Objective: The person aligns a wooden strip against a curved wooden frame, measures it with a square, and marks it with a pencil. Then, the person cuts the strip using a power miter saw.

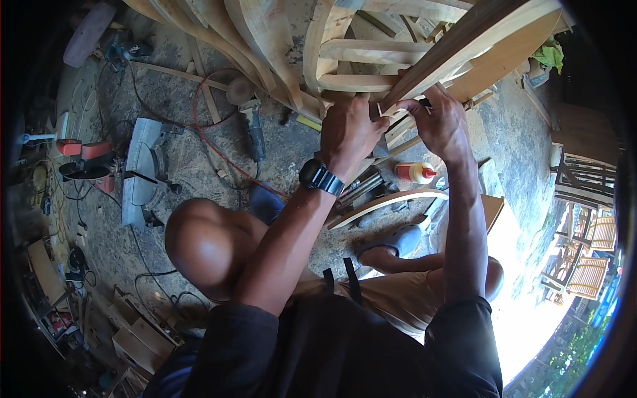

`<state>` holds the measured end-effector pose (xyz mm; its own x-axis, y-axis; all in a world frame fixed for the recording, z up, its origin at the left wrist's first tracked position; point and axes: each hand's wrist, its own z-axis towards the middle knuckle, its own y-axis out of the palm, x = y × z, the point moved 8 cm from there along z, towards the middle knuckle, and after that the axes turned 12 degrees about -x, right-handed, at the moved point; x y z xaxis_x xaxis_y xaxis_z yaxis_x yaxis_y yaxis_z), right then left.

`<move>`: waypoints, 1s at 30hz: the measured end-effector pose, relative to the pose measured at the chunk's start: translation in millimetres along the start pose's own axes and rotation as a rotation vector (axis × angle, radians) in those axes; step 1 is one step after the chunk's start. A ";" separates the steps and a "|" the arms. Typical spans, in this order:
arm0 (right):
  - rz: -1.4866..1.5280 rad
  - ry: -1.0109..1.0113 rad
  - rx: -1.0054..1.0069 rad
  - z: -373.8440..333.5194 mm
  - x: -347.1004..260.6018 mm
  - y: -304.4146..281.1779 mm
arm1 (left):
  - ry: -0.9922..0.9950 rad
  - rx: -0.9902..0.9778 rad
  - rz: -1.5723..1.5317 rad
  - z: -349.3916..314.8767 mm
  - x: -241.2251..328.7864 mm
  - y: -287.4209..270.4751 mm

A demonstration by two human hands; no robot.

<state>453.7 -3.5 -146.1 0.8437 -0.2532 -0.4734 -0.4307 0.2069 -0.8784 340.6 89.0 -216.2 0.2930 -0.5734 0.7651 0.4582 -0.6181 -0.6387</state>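
The biggest thing is a pale wooden frame [371, 50] with cross rails, standing between 12 and 1 o'clock. Slanting across its right side, toward 1 o'clock, is a thick wooden beam [458, 53], whose near end sits between the hands; whether it is fixed to the frame cannot be told. A mitre saw [141, 176] rests on the floor at 9 o'clock, and a curved wooden strip [391, 199] lies at 3.

At 2 o'clock the right hand [441, 123] wraps the beam's near end, thumb on the near side. The left hand [350, 129], at 1 o'clock, is by the frame's lower corner; its fingertips are hidden, so its grip cannot be told.

If the beam is loose, a slack right hand could let it slide or twist, pinching fingers against the frame. A grinder [254, 132] at 10:30 and a glue bottle [417, 173] near 3 could be knocked should the beam drop or a foot shift.
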 end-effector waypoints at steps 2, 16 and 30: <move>0.021 0.032 -0.011 -1.5 0.6 3.3 | -0.074 -0.106 -0.011 -3.4 -5.6 4.6; 0.054 -0.008 0.083 -4.6 3.7 5.6 | -0.079 0.001 -0.081 -30.3 -14.7 -20.1; -0.040 -0.016 0.088 -6.0 2.2 6.1 | -0.081 -0.182 -0.397 -202.5 15.6 61.8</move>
<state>451.0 -8.4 -152.9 0.8650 -0.2481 -0.4362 -0.3673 0.2794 -0.8871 203.6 -67.0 -260.3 0.1925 -0.2328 0.9533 0.3956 -0.8706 -0.2925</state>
